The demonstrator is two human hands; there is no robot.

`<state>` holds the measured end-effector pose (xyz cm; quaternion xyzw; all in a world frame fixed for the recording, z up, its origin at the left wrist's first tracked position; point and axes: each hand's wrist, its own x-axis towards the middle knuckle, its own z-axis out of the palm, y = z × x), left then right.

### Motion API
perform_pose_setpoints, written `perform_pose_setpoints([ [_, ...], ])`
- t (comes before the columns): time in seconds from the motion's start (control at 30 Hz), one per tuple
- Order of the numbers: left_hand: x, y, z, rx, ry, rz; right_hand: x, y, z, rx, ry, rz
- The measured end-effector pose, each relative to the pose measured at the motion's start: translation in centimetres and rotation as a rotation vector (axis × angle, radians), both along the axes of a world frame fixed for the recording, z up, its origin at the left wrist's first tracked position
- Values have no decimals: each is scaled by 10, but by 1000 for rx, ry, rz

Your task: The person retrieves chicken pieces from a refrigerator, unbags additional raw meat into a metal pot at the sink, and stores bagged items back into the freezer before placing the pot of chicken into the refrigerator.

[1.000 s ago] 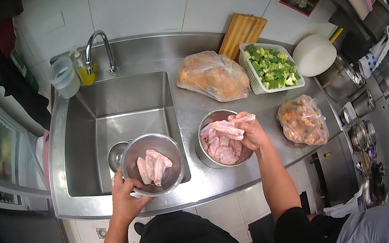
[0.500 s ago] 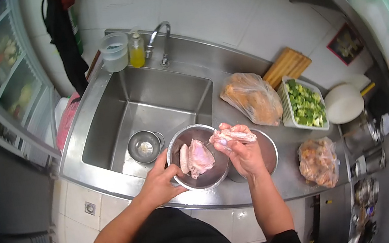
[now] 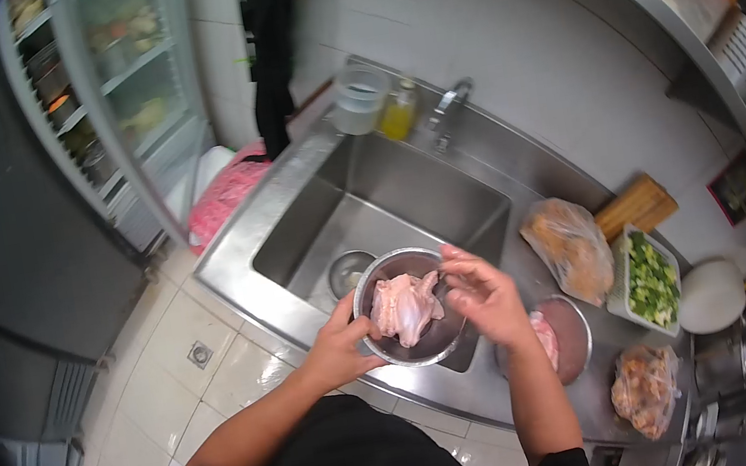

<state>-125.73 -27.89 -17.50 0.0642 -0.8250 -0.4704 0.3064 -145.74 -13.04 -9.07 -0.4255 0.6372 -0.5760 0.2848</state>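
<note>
My left hand grips the left rim of a steel bowl, with the thumb over the edge. Inside lie pale pink raw chicken pieces. My right hand is at the bowl's right rim, its fingers stretched out and holding nothing; whether they touch the rim I cannot tell. Partly hidden behind my right wrist, a second steel bowl stands on the counter with some pink raw meat in it.
Left of the bowls is a sink with a small metal bowl in it. On the counter are bagged food, a basket of chopped greens and another filled bag. A fridge door stands open at left.
My right hand has let go of the chicken piece it held, and now sits open by the held bowl's rim. The view has turned, and the held bowl has moved toward the sink side.
</note>
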Motion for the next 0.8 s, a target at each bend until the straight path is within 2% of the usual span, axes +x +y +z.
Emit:
perform_pose_setpoints([
  [0.1,42,-26,-1,-26,36,118,15,-42,-1,-42,121,-104],
  [0.17,79,-44,-15,-37,58,202,37,-76,0,150,227,-78],
  [0.23,129,-64,-25,-90,46,329,79,-121,-3,279,259,69],
  [0.3,186,-78,-30,-66,89,456,127,-170,-15,365,401,247],
  [0.33,219,-84,-27,-48,98,519,157,-197,-23,315,412,287],
  [0.4,274,-97,-9,-4,73,659,209,-254,-27,334,294,395],
  [0.5,375,-98,-33,-96,30,904,311,-330,-73,321,101,664],
  [0.57,441,-90,-36,-110,-32,1065,396,-368,-84,304,60,848],
  [0.6,459,-95,-4,51,10,1125,420,-388,-57,389,35,880],
  [0.67,503,-105,10,208,117,1323,493,-446,-68,348,83,1104],
  [0.77,578,-109,11,965,259,1417,620,-477,-68,324,158,1361],
  [0.8,592,-108,16,921,289,1525,659,-485,-69,308,193,1431],
])
